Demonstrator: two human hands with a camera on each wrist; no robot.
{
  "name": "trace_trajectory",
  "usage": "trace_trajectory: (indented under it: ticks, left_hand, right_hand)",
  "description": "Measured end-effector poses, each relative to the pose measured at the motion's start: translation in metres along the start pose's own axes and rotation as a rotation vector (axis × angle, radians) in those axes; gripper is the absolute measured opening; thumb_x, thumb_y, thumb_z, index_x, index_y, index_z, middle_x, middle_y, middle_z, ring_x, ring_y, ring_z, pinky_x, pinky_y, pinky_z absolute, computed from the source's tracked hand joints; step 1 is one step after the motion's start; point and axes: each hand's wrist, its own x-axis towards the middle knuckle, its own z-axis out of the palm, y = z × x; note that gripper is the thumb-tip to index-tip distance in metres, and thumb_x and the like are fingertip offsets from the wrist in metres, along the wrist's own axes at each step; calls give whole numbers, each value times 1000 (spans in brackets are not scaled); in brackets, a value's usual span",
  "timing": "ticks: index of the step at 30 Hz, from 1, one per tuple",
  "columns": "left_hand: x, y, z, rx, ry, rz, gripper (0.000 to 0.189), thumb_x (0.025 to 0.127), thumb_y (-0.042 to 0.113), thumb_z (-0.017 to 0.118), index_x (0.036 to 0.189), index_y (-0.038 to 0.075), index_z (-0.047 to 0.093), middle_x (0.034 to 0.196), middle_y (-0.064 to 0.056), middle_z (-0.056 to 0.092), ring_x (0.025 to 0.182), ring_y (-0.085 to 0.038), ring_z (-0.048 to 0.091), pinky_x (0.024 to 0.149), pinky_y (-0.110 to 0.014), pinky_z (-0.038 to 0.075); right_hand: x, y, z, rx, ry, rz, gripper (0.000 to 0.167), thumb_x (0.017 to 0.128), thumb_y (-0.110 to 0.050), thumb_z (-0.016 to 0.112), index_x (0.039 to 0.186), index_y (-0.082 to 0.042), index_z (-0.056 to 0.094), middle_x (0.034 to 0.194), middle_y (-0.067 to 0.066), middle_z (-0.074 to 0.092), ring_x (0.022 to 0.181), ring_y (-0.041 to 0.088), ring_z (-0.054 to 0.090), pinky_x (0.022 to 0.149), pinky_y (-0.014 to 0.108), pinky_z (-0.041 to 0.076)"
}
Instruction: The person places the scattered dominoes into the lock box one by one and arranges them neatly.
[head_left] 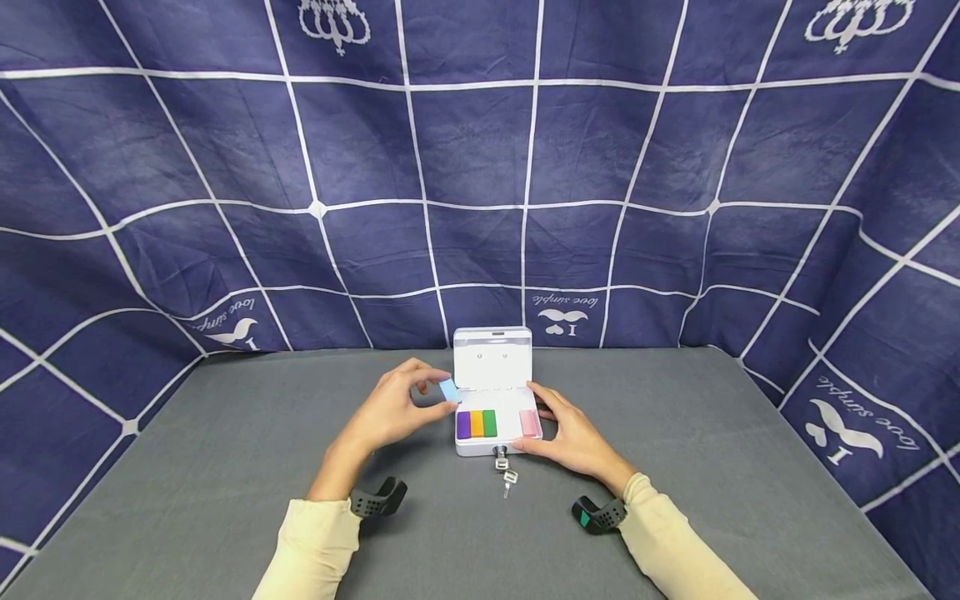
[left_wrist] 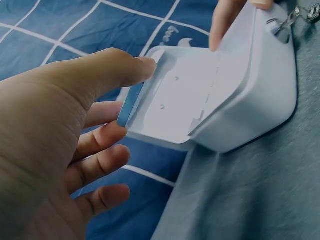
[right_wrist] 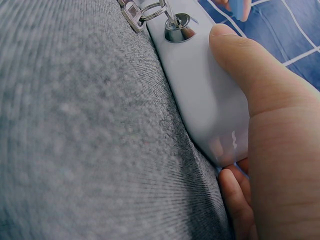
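A white lockable box stands on the grey cloth with its lid raised. My left hand pinches a flat light blue block between thumb and fingertips, above the box's left edge; in the left wrist view the block shows edge-on. My right hand grips the right side of the box, its thumb on the front rim. Purple, orange and green blocks stand side by side at the left inside. A pink block lies at the right inside.
A key sits in the box's front lock, and a second key hangs from its ring. Grey cloth covers the table. Behind it hangs a blue curtain with white lines. Each wrist wears a dark band.
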Motion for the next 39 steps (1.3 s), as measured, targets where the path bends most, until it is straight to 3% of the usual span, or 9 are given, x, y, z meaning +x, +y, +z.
trace_trajectory:
  ticks: [10, 14, 25, 31, 39]
  left_hand:
    - [5, 5, 13, 1, -88, -6, 51, 80, 35, 83, 121, 9, 71, 98, 1, 64, 87, -13, 58, 73, -25, 46]
    - [7, 6, 15, 5, -111, 14, 54, 81, 33, 81, 126, 5, 68, 98, -4, 63, 88, -16, 59, 75, -27, 47]
    - [19, 14, 20, 29, -179, 103, 44, 79, 27, 82, 116, 6, 71, 101, -10, 66, 90, -21, 62, 76, -29, 50]
    - [21, 19, 26, 33, -211, 90, 40, 82, 27, 80, 117, 9, 70, 100, -4, 64, 91, -16, 61, 76, -26, 50]
    - [23, 25, 35, 47, -250, 79, 44, 84, 28, 77, 122, 6, 71, 100, -5, 61, 91, -16, 59, 76, -26, 48]
  right_hand:
    - [1, 1, 1, -6, -4, -7, 97, 76, -56, 82, 155, -23, 36, 150, 4, 49, 124, 21, 62, 107, 38, 50]
    - [1, 0, -1, 9, 0, -6, 97, 76, -55, 82, 154, -23, 36, 151, 5, 48, 125, 22, 62, 107, 39, 50]
    - [-1, 1, -2, 12, 10, -9, 97, 76, -56, 82, 155, -22, 36, 151, 5, 48, 124, 22, 62, 106, 39, 50]
    - [0, 1, -1, 4, 4, -14, 96, 76, -56, 82, 154, -22, 37, 151, 5, 48, 124, 21, 63, 106, 39, 51]
    - [0, 0, 0, 5, -1, -13, 96, 76, -55, 82, 154, -21, 37, 151, 4, 48, 124, 22, 63, 106, 38, 51]
